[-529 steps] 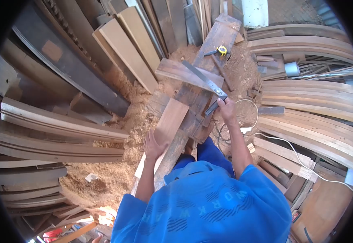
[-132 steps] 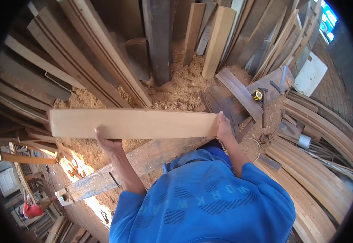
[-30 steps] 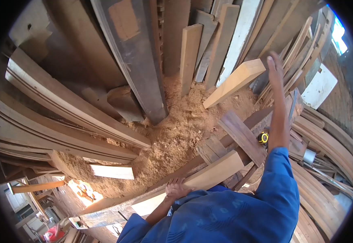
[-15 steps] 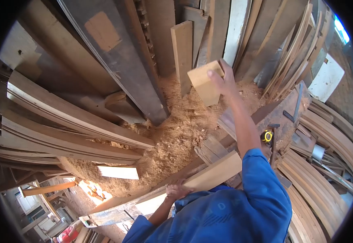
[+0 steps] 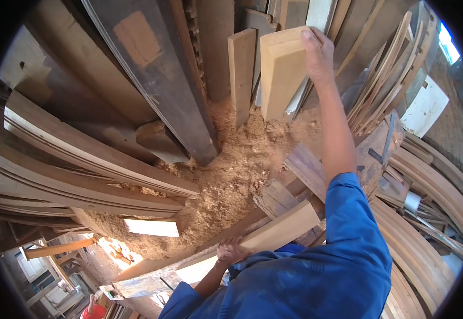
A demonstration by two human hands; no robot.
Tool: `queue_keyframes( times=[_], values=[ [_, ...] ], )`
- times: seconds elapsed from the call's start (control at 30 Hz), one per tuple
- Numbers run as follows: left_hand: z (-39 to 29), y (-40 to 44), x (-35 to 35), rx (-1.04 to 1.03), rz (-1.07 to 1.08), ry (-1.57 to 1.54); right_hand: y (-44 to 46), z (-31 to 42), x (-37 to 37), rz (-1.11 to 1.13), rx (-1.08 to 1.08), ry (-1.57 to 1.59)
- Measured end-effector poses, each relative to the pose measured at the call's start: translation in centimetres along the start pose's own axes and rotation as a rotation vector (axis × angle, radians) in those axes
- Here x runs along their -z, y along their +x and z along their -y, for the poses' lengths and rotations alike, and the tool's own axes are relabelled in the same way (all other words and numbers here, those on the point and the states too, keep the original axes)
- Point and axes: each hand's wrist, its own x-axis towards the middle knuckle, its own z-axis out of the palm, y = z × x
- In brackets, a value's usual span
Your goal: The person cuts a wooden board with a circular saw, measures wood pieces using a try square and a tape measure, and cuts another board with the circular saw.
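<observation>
Near the top, my right hand (image 5: 319,53) grips the upper end of a thick light wooden board (image 5: 280,74), with the thumb on its face. That board stands upright, its lower end by the sawdust, beside a narrower upright plank (image 5: 241,74). Low in the view, my left hand (image 5: 232,251) is closed over a pale board (image 5: 279,229) that lies across the long bench plank (image 5: 141,286) close to my body. The far side of my left fingers is hidden.
Sawdust (image 5: 226,186) covers the ground ahead. Curved timbers (image 5: 98,154) lie at the left, with more stacked at the right (image 5: 423,250). A dark wide panel (image 5: 162,80) leans at the back. A metal square (image 5: 385,141) rests at the right. Another person (image 5: 94,310) shows at the lower left.
My right hand has moved up and slightly right with the thick board, which now stands more upright. My left hand stays on the pale board.
</observation>
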Motion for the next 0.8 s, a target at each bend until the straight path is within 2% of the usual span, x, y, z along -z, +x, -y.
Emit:
queue_keyframes(
  times=[0.13, 0.23, 0.43, 0.53, 0.63, 0.73, 0.8],
  values=[
    [0.8, 0.1, -0.6, -0.081, -0.085, -0.047, -2.0, -11.5, 0.5, -0.108, -0.069, -0.167],
    [0.7, 0.1, -0.8, -0.026, -0.056, 0.039, -2.3, -8.8, 0.7, -0.037, -0.231, 0.004],
    [0.2, 0.2, -0.1, -0.028, -0.066, -0.008, -0.6, -9.9, 1.1, 0.050, -0.221, 0.012],
    [0.5, 0.1, -0.4, -0.031, -0.044, -0.031, 1.5, -11.7, 0.4, -0.131, -0.233, -0.395],
    [0.5, 0.0, -0.6, -0.035, -0.054, 0.001, 3.8, -13.7, 0.0, -0.330, -0.022, -0.975],
    [-0.4, -0.2, 0.0, 0.075, 0.028, 0.055, 0.9, -11.6, 2.0, 0.142, -0.303, -0.338],
    [0.0, -0.1, -0.7, 0.066, 0.005, 0.055, -5.4, -6.1, 1.2, 0.209, -0.541, -0.349]
  ],
)
